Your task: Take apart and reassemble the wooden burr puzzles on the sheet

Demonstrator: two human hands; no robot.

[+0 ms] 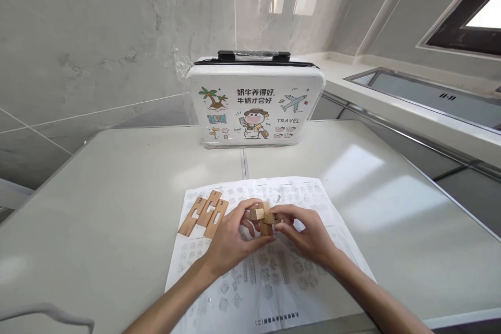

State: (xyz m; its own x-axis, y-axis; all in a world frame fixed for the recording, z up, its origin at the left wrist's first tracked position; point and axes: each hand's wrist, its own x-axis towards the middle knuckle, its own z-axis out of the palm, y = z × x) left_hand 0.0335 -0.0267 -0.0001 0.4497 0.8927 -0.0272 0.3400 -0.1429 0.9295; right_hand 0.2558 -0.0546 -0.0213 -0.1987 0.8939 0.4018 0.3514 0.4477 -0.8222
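Observation:
Between my two hands is a wooden burr puzzle (265, 217) made of interlocking blocks, raised over a printed sheet. My left hand (234, 229) wraps its left side and underside, thumb below. From the right, my right hand (303, 227) pinches a block with a dark mark on it. Fingers cover part of the puzzle, so its far side is hidden. Left of my left hand, three flat wooden pieces lie side by side on the paper: the piece marked 3 (188, 226), the piece marked 1 (204, 218) and the piece marked 2 (213, 228). Each has a cutout.
The instruction sheet (274, 292), covered in small diagrams, lies on a white table (129, 188). Behind it stands a white case (256, 104) in clear plastic, with cartoon prints and a black handle. A counter (410, 99) runs along the right, with grey tiled wall behind.

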